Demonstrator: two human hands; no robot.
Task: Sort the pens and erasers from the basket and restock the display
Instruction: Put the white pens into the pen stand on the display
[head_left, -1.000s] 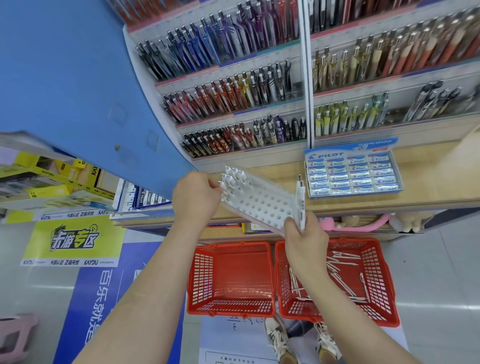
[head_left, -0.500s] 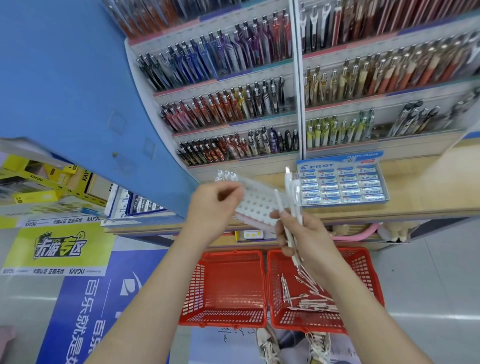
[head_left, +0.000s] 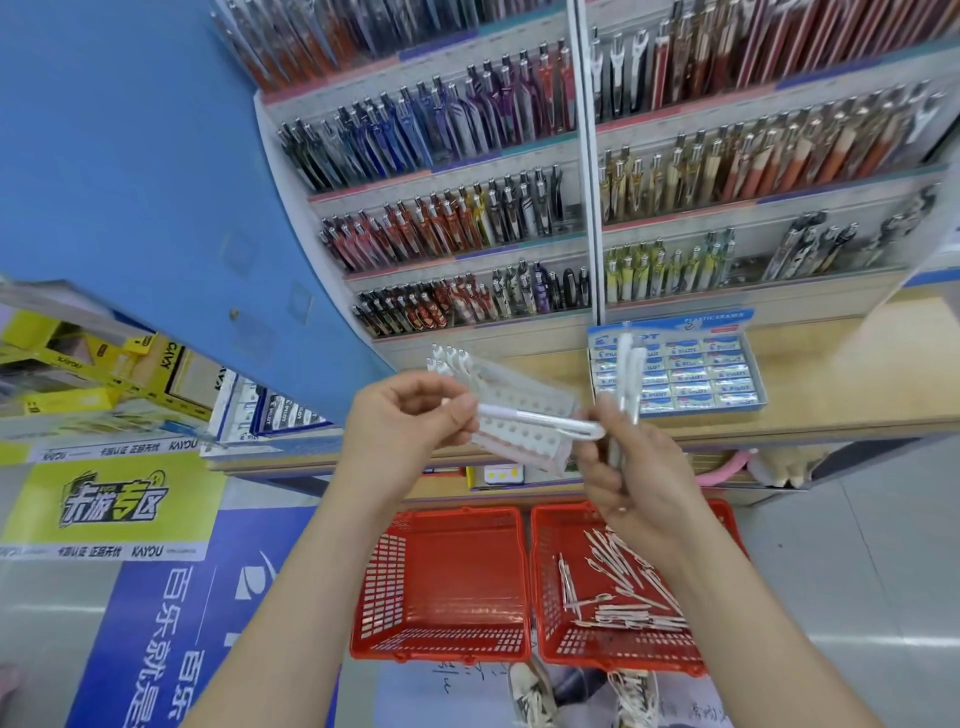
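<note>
My left hand (head_left: 410, 421) pinches one end of a white pen (head_left: 540, 422) that lies sideways in front of a clear pen rack (head_left: 524, 410) with rows of holes. A few white pens stand in the rack's far left corner. My right hand (head_left: 631, 467) grips a small bunch of white pens (head_left: 628, 379) pointing up, and its fingers touch the other end of the sideways pen. Below my right arm, a red basket (head_left: 550, 597) holds several loose white pens (head_left: 618, 587). On the wooden counter stands a blue box of erasers (head_left: 691, 374).
An empty red basket (head_left: 441, 582) sits on the floor left of the pen basket. Shelves of pens (head_left: 467, 223) rise behind the wooden counter (head_left: 831, 379). A blue panel (head_left: 145, 171) stands at left, with yellow boxes (head_left: 78, 369) beyond it. My shoes (head_left: 535, 696) are under the baskets.
The view has come closer to the shelf. My left hand left the rack's side and now pinches a white pen drawn sideways from the bunch in my right hand.
</note>
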